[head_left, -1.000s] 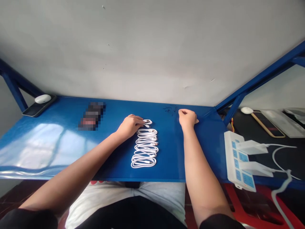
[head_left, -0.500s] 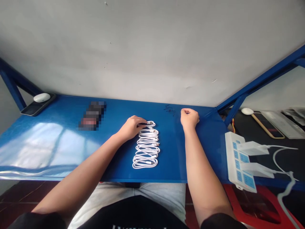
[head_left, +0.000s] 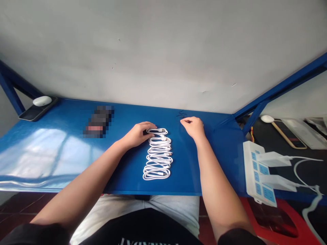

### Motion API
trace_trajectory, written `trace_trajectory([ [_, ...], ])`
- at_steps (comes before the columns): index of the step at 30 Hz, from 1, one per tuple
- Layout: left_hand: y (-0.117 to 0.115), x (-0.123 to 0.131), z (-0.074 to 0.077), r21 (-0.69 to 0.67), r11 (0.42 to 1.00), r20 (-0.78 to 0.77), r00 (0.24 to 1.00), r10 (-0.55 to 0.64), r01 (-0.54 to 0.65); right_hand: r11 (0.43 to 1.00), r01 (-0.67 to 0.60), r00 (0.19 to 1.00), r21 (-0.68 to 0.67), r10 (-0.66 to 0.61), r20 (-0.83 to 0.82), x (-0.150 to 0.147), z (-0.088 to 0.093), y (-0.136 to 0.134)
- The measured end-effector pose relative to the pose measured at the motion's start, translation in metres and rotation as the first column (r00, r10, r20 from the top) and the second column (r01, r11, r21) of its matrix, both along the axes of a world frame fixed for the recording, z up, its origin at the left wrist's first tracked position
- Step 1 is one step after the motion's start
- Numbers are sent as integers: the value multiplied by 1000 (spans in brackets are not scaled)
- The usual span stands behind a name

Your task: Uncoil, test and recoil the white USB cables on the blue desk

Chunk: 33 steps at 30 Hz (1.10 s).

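Right under the left hand (head_left: 136, 135), its fingers (head_left: 151, 125) curl down onto the top loop of a column of coiled white charging cables (head_left: 157, 154) lying on the blue tabletop (head_left: 219, 163); whether they pinch the loop cannot be told. Just past the cables' other side, the right hand (head_left: 192, 127) rests with loosely bent, empty fingers (head_left: 185, 120). Farther from the left fingers lies a pixelated object (head_left: 98, 121); beyond the right fingers sits a white power strip (head_left: 259, 173).

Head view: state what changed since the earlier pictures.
The right hand opened from a fist and moved left toward the coiled white cables, taking hold of nothing. The left hand stays at the cables' top loop; the cables still lie in their column on the blue table.
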State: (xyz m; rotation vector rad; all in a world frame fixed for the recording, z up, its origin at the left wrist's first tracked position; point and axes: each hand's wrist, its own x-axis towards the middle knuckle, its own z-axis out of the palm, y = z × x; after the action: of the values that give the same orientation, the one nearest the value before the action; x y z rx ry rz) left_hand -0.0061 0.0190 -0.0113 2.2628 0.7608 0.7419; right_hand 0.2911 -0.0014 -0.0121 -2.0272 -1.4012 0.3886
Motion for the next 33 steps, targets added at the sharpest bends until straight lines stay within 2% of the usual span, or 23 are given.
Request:
trace_trajectory([
  [3, 1, -4, 5, 7, 1000, -30, 999, 21, -21, 996, 89, 996, 17, -89, -32, 2, 7, -2],
  [6, 0, -4, 9, 45, 997, -89, 994, 60, -57, 983, 81, 995, 163, -71, -68, -5, 14, -7],
  [9, -2, -1, 9, 56, 994, -117, 988, 104, -98, 957, -112, 984, 266, 144, -103, -24, 18, -14],
  [12, -2, 2, 5, 31, 991, -127, 983, 134, -131, 896, -410, 891, 172, 434, -134, -46, 19, -21],
  [15, -1, 5, 1, 32, 994, -116, 987, 108, -105, 824, -563, 812, 67, 567, -141, -59, 16, -25],
  [22, -2, 5, 4, 50, 999, -90, 996, 18, -13, 823, -566, 813, -43, 548, -196, -57, 23, -29],
  [27, -6, 4, 5, 51, 998, -100, 994, 48, -43, 819, -569, 811, -75, 544, -216, -56, 27, -31],
  [33, -7, 6, 7, 22, 995, -93, 991, 100, -99, 852, -518, 844, -76, 495, -207, -51, 25, -29],
])
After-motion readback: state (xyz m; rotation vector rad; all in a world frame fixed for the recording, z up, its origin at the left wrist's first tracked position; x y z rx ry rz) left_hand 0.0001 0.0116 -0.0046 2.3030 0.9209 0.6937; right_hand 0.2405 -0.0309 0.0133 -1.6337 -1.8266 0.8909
